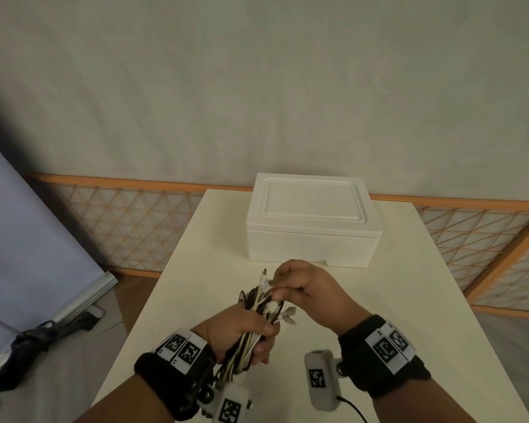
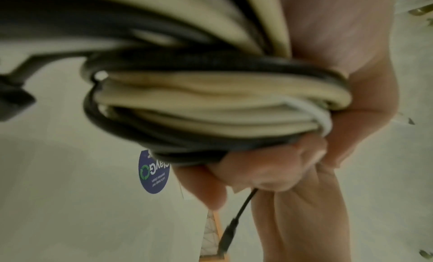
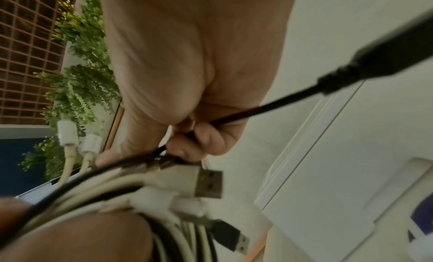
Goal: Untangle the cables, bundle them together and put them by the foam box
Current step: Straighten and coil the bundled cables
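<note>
- Pale table (image 1: 425,315), foam box (image 1: 313,221) at its far end.
- Cables (image 1: 258,319): limp, light bundle held above table, near the box; best grasped mid-bundle.
- Left hand (image 1: 239,331) wrapped around bundle.
- Right hand (image 1: 300,285) pinches a black cable end (image 3: 269,108).

Both forearms are bare, each with a broad black wrist strap (image 1: 177,383) behind the hand. On the outer face of each strap sit white plates printed with black square code markers (image 1: 182,346). Under each wrist hangs a pale grey camera housing (image 1: 319,380) bearing its own square marker, and a thin black lead (image 1: 353,409) trails from the right one
</note>
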Motion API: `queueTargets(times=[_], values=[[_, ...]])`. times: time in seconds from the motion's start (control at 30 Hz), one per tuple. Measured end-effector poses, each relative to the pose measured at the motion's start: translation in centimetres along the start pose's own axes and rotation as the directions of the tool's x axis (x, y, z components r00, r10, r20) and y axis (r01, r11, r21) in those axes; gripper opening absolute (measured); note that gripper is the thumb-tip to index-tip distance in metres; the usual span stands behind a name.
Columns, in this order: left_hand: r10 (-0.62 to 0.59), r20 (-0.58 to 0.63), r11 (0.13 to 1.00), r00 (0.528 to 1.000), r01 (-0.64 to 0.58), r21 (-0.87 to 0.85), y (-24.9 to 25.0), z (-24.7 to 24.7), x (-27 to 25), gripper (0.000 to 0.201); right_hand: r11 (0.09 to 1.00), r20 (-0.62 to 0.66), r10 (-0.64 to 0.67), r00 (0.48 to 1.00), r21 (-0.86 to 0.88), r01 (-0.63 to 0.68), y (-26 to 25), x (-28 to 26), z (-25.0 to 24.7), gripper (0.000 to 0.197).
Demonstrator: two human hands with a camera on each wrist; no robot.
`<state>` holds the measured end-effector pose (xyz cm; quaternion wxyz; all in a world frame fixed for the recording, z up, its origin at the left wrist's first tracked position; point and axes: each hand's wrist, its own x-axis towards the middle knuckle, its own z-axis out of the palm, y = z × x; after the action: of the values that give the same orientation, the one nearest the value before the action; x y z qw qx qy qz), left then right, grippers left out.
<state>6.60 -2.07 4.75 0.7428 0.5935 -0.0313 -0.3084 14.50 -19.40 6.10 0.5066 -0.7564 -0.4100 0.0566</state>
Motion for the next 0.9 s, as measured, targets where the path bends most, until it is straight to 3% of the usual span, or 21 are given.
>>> queueTargets(times=[0.2,0.27,0.33,0.43,0.5,0.57,0.63,0.7,0.73,0.77,0.83,0.9], values=[[0.075,0.045,0.995,0.996,-0.072,-0.072,0.1,-1.0,-0.2,0.014,0.983,0.067,0.172,0.983,-0.067,-0.168,2.2,-1.7,-0.9,0.042],[0.098,0.097,0.99,0.99,-0.087,-0.107,0.1,-1.0,-0.2,0.016,0.943,0.077,0.264,0.961,-0.23,-0.241,2.2,-1.7,-1.0,0.036],[0.119,0.16,0.985,0.98,-0.096,-0.145,0.1,-0.9,0.0,0.02,0.88,-0.014,0.284,0.959,-0.392,-0.266,2.1,-1.3,-0.8,0.023],[0.153,0.257,0.968,0.954,-0.093,-0.232,0.1,-0.3,0.4,0.018,0.922,-0.181,0.242,0.953,-0.263,-0.284,1.6,-0.6,0.3,0.016],[0.189,0.291,0.948,0.938,-0.097,-0.302,-0.1,0.0,0.6,0.012,0.952,-0.165,0.291,0.942,-0.048,-0.303,1.3,-0.5,1.5,0.031],[0.222,0.266,0.93,0.938,-0.122,-0.347,-0.1,0.0,0.7,0.012,0.939,-0.07,0.344,0.936,0.02,-0.343,1.2,-0.7,2.3,0.051],[0.199,0.184,0.936,0.963,-0.131,-0.327,-0.2,-0.3,0.6,0.015,0.922,-0.013,0.365,0.931,-0.135,-0.364,1.4,-0.8,2.2,0.057],[0.113,0.046,0.958,0.993,-0.097,-0.27,-0.3,-1.0,0.2,0.021,0.882,-0.087,0.407,0.909,-0.224,-0.416,1.3,-1.4,1.4,0.06],[0.071,-0.035,0.965,0.997,-0.077,-0.251,-0.4,-1.4,0.1,0.023,0.889,-0.162,0.367,0.916,-0.229,-0.396,0.9,-1.6,1.1,0.066],[0.037,-0.11,0.971,0.993,-0.062,-0.232,-0.5,-1.5,0.1,0.022,0.92,-0.195,0.229,0.954,-0.278,-0.277,-0.1,-1.9,1.0,0.075],[-0.015,-0.224,0.985,0.974,-0.024,-0.171,-0.3,-1.3,0.1,0.02,0.866,-0.005,-0.06,0.998,-0.498,0.049,-2.5,-2.1,1.6,0.091],[-0.057,-0.263,0.998,0.963,0.059,0.0,-0.2,-0.7,0.1,0.025,0.687,0.257,-0.196,0.946,-0.652,0.32,-3.1,-1.7,2.8,0.092]])
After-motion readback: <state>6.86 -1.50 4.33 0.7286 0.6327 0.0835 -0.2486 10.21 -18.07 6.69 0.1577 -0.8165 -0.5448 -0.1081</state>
